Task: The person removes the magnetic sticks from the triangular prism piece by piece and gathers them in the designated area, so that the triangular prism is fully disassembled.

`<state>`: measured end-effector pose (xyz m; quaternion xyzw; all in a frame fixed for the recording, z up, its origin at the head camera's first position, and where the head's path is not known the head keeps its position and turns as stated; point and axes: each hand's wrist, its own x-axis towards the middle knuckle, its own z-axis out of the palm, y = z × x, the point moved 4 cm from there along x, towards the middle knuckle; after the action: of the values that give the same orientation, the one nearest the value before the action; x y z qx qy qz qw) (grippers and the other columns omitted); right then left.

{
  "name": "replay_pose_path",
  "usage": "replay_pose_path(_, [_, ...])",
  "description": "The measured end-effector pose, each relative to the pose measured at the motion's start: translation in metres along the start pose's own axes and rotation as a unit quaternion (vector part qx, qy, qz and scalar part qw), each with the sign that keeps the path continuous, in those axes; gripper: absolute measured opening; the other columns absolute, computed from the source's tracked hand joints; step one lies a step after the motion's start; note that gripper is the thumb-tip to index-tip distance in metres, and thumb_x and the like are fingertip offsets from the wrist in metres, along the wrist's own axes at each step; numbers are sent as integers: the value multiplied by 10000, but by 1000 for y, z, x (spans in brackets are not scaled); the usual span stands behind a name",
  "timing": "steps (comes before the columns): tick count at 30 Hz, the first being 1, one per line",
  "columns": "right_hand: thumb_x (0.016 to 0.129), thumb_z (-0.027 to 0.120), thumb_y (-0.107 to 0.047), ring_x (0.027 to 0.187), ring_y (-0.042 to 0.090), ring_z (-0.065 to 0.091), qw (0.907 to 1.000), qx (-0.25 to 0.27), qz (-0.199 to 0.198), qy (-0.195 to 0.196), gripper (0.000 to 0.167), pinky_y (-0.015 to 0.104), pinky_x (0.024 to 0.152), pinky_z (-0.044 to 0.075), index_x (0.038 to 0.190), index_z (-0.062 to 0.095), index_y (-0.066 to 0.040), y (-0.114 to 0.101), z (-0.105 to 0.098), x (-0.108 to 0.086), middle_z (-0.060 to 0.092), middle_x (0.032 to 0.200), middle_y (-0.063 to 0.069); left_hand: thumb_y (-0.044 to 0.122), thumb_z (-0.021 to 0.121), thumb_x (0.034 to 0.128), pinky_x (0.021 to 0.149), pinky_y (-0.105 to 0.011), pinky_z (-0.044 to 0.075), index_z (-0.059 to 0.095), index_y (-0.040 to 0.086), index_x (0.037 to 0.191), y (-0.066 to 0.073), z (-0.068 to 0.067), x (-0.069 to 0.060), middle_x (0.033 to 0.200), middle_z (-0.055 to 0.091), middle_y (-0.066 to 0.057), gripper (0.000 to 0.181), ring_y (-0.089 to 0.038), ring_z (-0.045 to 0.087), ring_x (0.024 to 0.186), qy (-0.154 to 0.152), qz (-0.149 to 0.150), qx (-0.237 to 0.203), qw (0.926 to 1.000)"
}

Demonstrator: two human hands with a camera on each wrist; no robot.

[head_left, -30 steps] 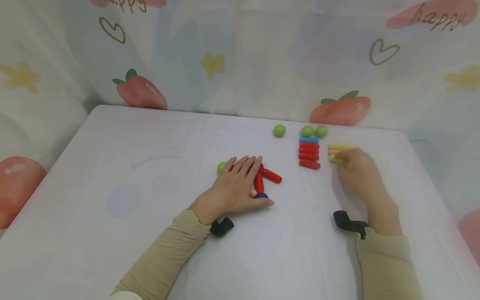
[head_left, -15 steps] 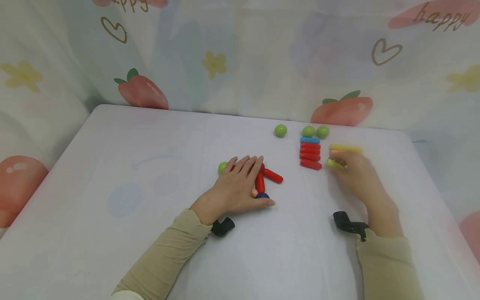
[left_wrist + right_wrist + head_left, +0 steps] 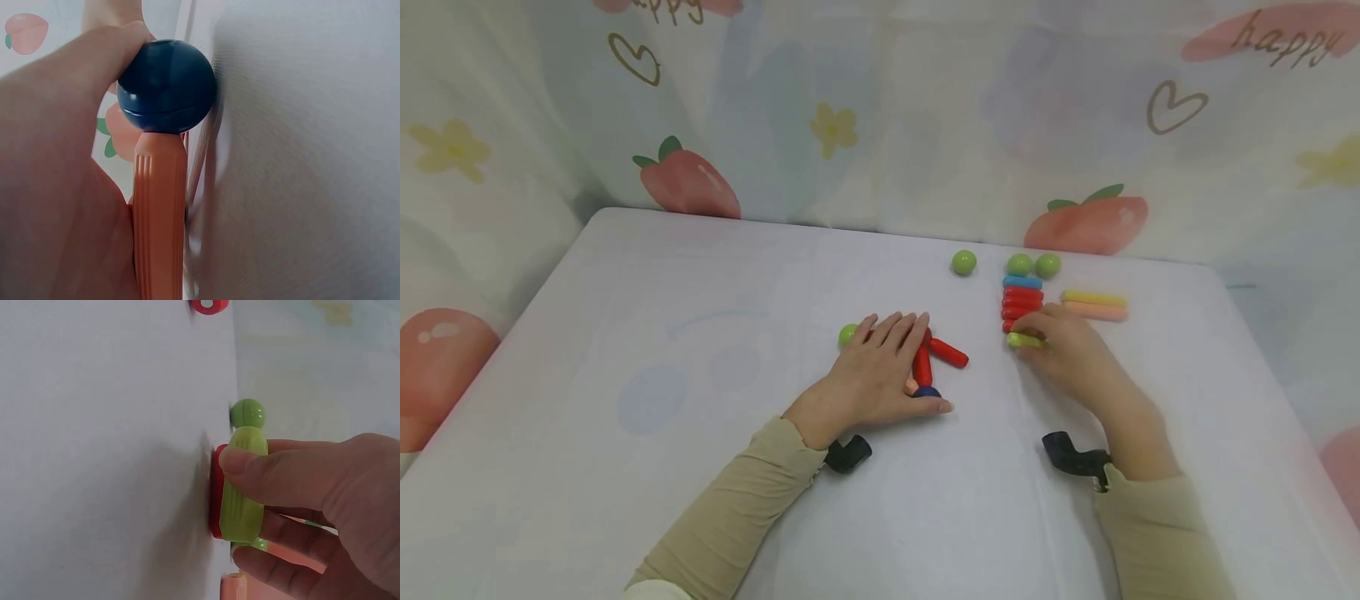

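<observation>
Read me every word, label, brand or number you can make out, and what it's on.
"happy": upper-right pink patch on the patterned backdrop.
"appy", cut off by the picture's top edge: upper-left pink patch.
No lettering is visible on the yellow-green rod in the right hand or the dark blue ball.

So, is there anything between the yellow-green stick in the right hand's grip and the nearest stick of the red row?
Nothing visible stands in the way. The right hand pinches the yellow-green stick right beside the nearest red stick; whether the two sticks touch, I can't tell.
</observation>
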<state>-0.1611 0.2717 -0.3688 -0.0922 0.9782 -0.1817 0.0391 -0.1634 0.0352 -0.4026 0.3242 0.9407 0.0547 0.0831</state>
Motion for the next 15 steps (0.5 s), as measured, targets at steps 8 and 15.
replay_pose_path(8, [847, 759, -47, 999, 299, 553, 9994, -226, -59, 262, 327, 505, 863, 550, 1165, 683, -50, -2, 1, -1, 613, 1060, 145, 849, 372, 838, 1252, -501, 114, 46, 153, 1609, 1, 0, 0, 1660, 200, -38, 1089, -235, 186, 1534, -23, 13, -24, 10000])
replay_pose_path(15, [866, 725, -10, 1025, 304, 564, 9975, 70, -422, 570, 270, 515, 889, 557, 1133, 695, -38, -20, 0, -1, 617, 1079, 144, 851, 373, 835, 1252, -502, 113, 56, 151, 1608, 0, 0, -1, 1661, 197, -38, 1090, -236, 183, 1533, -5, -7, -67, 10000])
